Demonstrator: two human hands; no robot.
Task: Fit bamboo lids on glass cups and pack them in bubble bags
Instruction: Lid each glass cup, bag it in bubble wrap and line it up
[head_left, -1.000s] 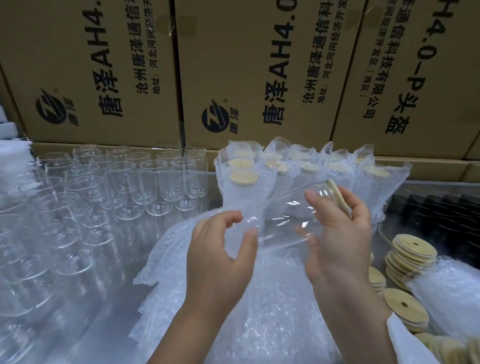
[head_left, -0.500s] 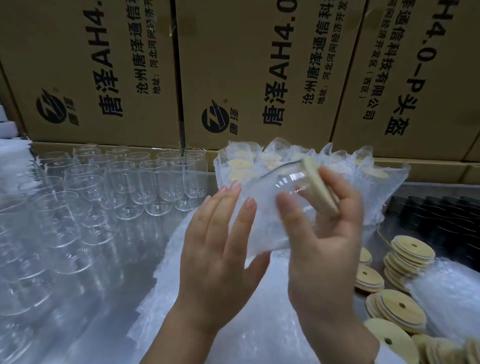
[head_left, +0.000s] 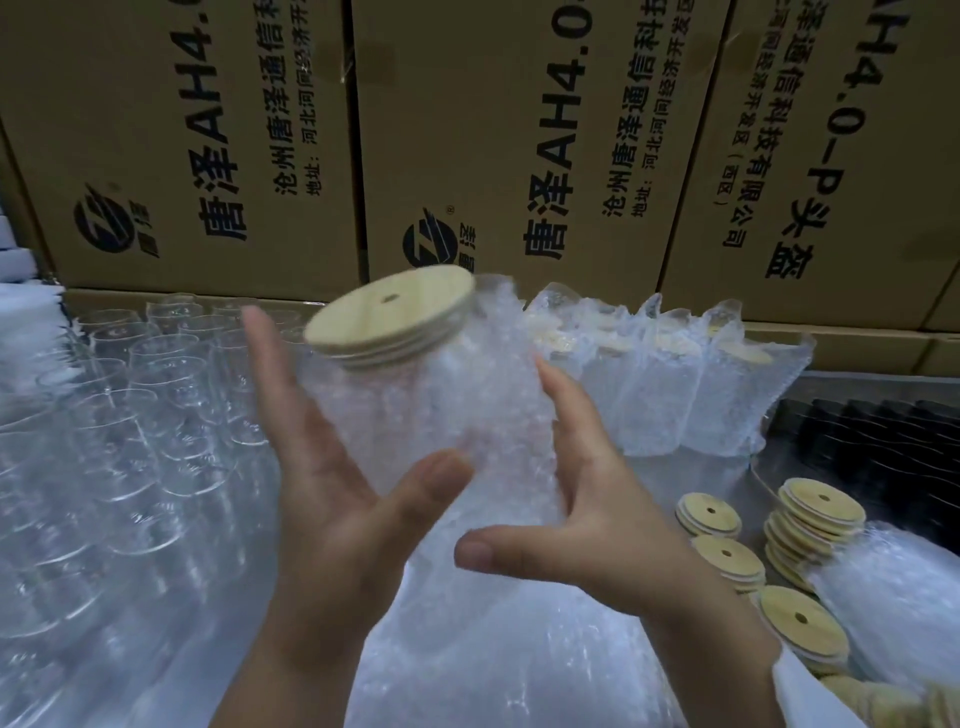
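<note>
I see one bagged cup (head_left: 441, 410) at centre, tilted, its single bamboo lid (head_left: 389, 317) leaning toward 11 o'clock. The left grip (head_left: 332, 499) and right grip (head_left: 597, 519) press it between them, fingers straight, not curled round it. Packed cups (head_left: 675, 384) stand at 2 o'clock, bare glasses (head_left: 130, 395) at 9 and stacked loose lids (head_left: 815, 514) at 4, all beyond my counting. Three cartons (head_left: 493, 130) stand at 12.

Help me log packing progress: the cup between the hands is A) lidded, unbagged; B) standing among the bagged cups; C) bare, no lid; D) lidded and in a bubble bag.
D: the cup between the left hand and right hand wears a bamboo lid, and a bubble bag wraps its body.
</note>
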